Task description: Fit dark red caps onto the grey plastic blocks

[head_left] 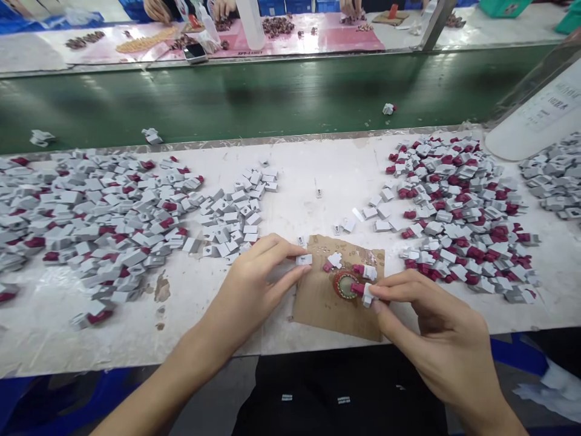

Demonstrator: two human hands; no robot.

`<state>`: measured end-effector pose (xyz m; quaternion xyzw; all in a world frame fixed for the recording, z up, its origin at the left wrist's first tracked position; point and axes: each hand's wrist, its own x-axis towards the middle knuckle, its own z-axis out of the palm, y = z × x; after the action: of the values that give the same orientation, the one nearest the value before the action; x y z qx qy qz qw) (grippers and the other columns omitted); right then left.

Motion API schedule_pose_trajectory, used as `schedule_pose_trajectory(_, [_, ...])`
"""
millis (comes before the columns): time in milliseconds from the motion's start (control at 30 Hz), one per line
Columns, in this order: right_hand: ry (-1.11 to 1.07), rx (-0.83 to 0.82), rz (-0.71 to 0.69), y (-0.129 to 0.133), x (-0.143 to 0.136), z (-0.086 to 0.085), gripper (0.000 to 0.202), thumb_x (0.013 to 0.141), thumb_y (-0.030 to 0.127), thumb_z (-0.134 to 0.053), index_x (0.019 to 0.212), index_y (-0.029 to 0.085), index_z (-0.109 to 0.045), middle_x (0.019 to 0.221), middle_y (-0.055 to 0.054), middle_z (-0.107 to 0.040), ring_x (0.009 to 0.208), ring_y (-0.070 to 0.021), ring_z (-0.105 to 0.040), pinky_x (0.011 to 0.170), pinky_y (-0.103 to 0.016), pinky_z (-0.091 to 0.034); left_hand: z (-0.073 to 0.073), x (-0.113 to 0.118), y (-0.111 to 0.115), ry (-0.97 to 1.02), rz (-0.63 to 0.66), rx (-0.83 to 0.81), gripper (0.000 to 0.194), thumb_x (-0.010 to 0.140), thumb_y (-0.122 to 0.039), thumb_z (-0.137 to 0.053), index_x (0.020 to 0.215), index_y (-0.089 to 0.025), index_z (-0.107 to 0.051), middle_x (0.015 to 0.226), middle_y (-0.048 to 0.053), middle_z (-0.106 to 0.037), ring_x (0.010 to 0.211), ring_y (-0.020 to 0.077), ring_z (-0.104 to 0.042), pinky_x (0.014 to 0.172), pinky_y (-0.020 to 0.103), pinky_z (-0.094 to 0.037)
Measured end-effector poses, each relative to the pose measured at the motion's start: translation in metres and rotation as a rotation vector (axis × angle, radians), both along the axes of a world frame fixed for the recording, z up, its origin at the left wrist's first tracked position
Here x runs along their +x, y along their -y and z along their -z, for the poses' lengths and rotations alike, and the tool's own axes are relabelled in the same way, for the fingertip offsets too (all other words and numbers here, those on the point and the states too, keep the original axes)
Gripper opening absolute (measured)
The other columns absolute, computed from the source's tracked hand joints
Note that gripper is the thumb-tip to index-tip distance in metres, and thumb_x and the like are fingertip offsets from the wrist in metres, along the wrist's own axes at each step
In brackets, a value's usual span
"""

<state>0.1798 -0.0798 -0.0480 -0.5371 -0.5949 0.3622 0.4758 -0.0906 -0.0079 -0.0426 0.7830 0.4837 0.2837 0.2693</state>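
Note:
Between thumb and forefinger, my left hand (254,275) pinches a small grey plastic block (304,260) at the left edge of a piece of brown cardboard (336,321). My right hand (431,321) pinches a grey and dark red plastic part (367,295), its red end over the rim of a bottle cap (345,285). The cap lies upturned on the cardboard, with something pale inside. Beside it on the cardboard lie two more grey and red parts, one part (333,261) to the upper left and another part (364,270) just above the held one.
A wide heap of grey blocks and red-ended parts (122,218) covers the left. Another heap (458,212) lies right, beside a large clear plastic container (535,109). A green conveyor belt (272,97) runs behind; co-workers' hands (224,8) are across it.

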Motion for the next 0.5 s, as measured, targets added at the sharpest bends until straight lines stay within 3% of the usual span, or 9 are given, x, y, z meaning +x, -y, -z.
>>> schedule_pose_trajectory(67, [-0.112,-0.055,0.025,-0.004,0.002,0.0,0.018,0.101,0.016,-0.083,0.105,0.033,-0.089,0.098,-0.002,-0.081,0.092,-0.0192,-0.078,0.079,-0.028,-0.066,-0.008,0.007,0.001,0.143,-0.017,-0.068,0.007,0.106,-0.022,-0.076,0.112,-0.025,-0.078,0.12,0.007,-0.084,0.114,0.0259,-0.082,0.097,0.04,-0.068])
schedule_pose_trajectory(167, [-0.376,-0.161,0.08,-0.016,0.003,0.002,0.013,0.096,0.022,-0.091,0.101,0.034,-0.091,0.1,-0.002,-0.084,0.091,-0.0198,-0.082,0.078,-0.029,-0.069,-0.019,0.026,-0.003,0.442,-0.021,-0.397,0.011,0.105,-0.033,-0.081,0.108,-0.025,-0.074,0.108,0.006,-0.089,0.101,0.0256,-0.088,0.089,0.038,-0.072])
schedule_pose_trajectory(233, [-0.55,-0.221,0.121,-0.026,0.001,0.004,0.011,0.092,0.026,-0.095,0.098,0.035,-0.091,0.101,-0.001,-0.087,0.095,-0.0214,-0.085,0.084,-0.033,-0.072,-0.024,0.039,-0.009,0.566,-0.005,-0.621,0.019,0.101,-0.036,-0.086,0.109,-0.023,-0.075,0.092,0.005,-0.089,0.086,0.0251,-0.088,0.082,0.037,-0.073])
schedule_pose_trajectory(300, [-0.674,-0.254,0.145,-0.035,-0.002,0.005,0.01,0.09,0.028,-0.096,0.095,0.035,-0.09,0.101,0.0,-0.089,0.102,-0.0246,-0.087,0.097,-0.041,-0.073,-0.025,0.051,-0.016,0.615,0.017,-0.766,0.023,0.097,-0.032,-0.09,0.113,-0.02,-0.079,0.091,0.007,-0.089,0.083,0.0245,-0.086,0.082,0.037,-0.073])
schedule_pose_trajectory(400, [-0.74,-0.244,0.162,-0.044,-0.005,0.005,0.008,0.091,0.029,-0.092,0.095,0.034,-0.089,0.103,0.0,-0.09,0.111,-0.0286,-0.088,0.11,-0.054,-0.069,-0.026,0.064,-0.024,0.667,0.059,-0.867,0.028,0.097,-0.027,-0.089,0.122,-0.017,-0.083,0.096,0.008,-0.089,0.085,0.0228,-0.086,0.08,0.034,-0.071])
schedule_pose_trajectory(500, [-0.697,-0.184,0.184,-0.045,-0.004,0.004,0.012,0.092,0.025,-0.091,0.098,0.034,-0.09,0.104,0.0,-0.091,0.107,-0.0251,-0.087,0.108,-0.049,-0.069,-0.028,0.069,-0.027,0.703,0.069,-0.83,0.025,0.101,-0.028,-0.086,0.123,-0.017,-0.086,0.093,0.007,-0.088,0.088,0.0215,-0.085,0.083,0.032,-0.07])
